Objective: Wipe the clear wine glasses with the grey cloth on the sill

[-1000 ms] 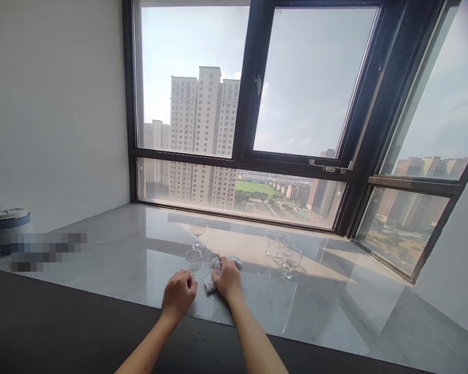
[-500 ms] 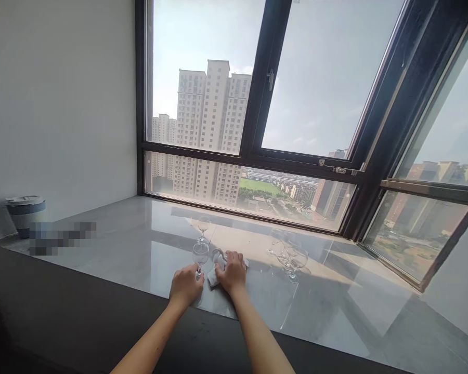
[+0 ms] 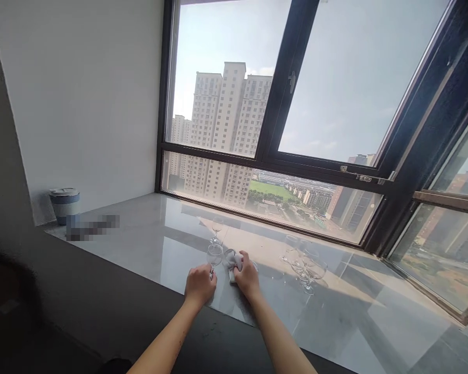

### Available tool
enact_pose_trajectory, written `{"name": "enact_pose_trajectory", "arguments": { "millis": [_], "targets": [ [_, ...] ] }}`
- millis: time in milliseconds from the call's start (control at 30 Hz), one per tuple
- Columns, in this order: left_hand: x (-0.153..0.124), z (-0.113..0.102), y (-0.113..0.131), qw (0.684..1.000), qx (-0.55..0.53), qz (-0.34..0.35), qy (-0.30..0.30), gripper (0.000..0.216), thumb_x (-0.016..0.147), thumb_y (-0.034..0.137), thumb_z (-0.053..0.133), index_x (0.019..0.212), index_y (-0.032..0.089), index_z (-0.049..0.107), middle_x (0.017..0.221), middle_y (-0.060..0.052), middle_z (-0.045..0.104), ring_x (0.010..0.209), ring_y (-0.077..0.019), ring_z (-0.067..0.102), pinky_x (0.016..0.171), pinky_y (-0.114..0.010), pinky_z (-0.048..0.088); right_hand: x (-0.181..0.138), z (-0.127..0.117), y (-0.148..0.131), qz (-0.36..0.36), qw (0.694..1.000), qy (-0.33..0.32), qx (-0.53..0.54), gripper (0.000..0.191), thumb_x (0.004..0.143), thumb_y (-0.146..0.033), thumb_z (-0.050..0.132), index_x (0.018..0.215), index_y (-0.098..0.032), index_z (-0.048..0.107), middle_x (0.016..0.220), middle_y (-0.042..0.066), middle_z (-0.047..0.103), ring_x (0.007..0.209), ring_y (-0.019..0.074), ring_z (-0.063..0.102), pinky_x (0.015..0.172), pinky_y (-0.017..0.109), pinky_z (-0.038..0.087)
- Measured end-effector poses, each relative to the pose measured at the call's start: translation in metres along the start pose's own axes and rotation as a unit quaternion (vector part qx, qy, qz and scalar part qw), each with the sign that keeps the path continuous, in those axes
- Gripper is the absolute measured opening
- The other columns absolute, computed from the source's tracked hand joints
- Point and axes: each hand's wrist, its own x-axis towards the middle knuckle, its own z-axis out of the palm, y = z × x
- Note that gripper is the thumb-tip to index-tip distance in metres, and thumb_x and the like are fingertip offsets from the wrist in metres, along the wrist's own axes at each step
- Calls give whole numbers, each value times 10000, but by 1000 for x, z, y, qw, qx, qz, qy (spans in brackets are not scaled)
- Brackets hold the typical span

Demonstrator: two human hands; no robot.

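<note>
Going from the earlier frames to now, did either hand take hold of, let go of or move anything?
Nothing visibly did. Only the head camera swung, so everything sits further right in the picture. The left hand stays closed at the stem of the near glass, and the right hand stays on the crumpled cloth. The far glass, the group of glasses and the canister are as before.

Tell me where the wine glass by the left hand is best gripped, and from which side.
Grip the wine glass by its thin stem, low under the bowl, coming from the near left, where the left hand is. It stands upright on the sill, the cloth under the right hand crowds its right side, and a second glass stands behind it.
</note>
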Motion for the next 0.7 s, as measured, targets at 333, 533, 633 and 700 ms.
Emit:
{"name": "enact_pose_trajectory", "arguments": {
  "millis": [333,533,633,700],
  "targets": [
    [-2,0,1,1000,-12,3,13,194,872,253,458,810,181,628,825,-63,675,827,-207,621,768,-328,366,36,-69,-84,-141,988,31,52,599,790,-277,543,1358,-264,353,1030,29,622,835,183,606,696,268,448],
    [-2,-1,3,1000,-15,-3,13,215,864,229,446,803,165,642,794,-77,671,814,-222,629,768,-342,387,20,-62,-126,-241,958,-97,-123,568,845,-220,500,1402,-220,386,978,72,669,843,200,623,723,272,427],
    [-2,-3,4,1000,-16,-12,5,224,865,226,445,807,156,650,804,-86,673,822,-224,629,780,-344,390,16,-50,-132,-250,947,-91,-179,580,900,-206,419,1467,-146,311,903,84,695,852,205,636,829,309,430],
    [-2,-5,5,1000,-17,-18,-11,220,863,216,451,817,152,656,821,-93,677,843,-225,628,795,-344,389,16,-43,-135,-266,939,-101,-193,567,945,-230,358,1491,-110,263,881,85,713,875,197,648,955,335,386]
  ]
}}
